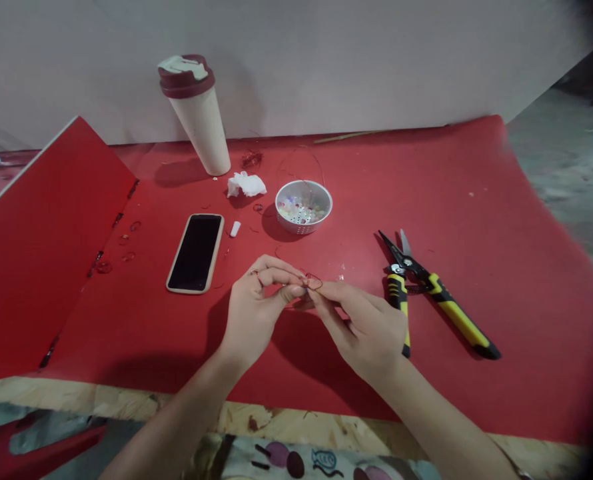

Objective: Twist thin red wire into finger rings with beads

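**Tight Pinch, Two-Handed**

Our left hand and right hand hold a thin red wire loop between closed fingers above the red surface, just left of yellow-handled snips, below a bowl of beads.

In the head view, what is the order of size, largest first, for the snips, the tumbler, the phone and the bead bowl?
The snips, then the tumbler; the phone and the bead bowl look alike, so I cannot rank them.

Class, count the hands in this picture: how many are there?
2: the left hand and right hand, meeting at a red wire loop above the red sheet.
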The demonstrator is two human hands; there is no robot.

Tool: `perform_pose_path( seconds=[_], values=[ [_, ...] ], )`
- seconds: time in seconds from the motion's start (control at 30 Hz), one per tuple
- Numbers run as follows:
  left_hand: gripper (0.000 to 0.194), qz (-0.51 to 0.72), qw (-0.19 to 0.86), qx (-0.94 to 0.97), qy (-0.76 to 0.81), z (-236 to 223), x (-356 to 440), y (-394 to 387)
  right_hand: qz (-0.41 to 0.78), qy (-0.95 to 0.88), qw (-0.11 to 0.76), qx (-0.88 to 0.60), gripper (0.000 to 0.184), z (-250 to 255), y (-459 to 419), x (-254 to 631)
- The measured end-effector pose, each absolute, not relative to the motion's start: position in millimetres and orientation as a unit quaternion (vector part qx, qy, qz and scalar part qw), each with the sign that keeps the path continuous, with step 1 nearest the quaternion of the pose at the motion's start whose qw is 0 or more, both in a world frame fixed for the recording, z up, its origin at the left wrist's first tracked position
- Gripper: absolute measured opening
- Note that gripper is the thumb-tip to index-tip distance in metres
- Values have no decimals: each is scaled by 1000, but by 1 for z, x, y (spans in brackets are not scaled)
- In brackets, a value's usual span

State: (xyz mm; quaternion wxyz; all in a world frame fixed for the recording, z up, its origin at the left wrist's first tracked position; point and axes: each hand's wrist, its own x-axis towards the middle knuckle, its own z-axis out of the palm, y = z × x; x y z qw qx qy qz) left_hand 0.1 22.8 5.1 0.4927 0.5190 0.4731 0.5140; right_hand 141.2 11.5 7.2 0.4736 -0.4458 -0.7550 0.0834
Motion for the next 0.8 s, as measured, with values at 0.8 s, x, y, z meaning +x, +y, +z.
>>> perform_pose_path(
  seconds=[0.8],
  values=[
    [9, 525, 608, 367, 469, 2, 2, 30, 447, -565, 472, -509, 17, -8, 22, 137]
  ],
)
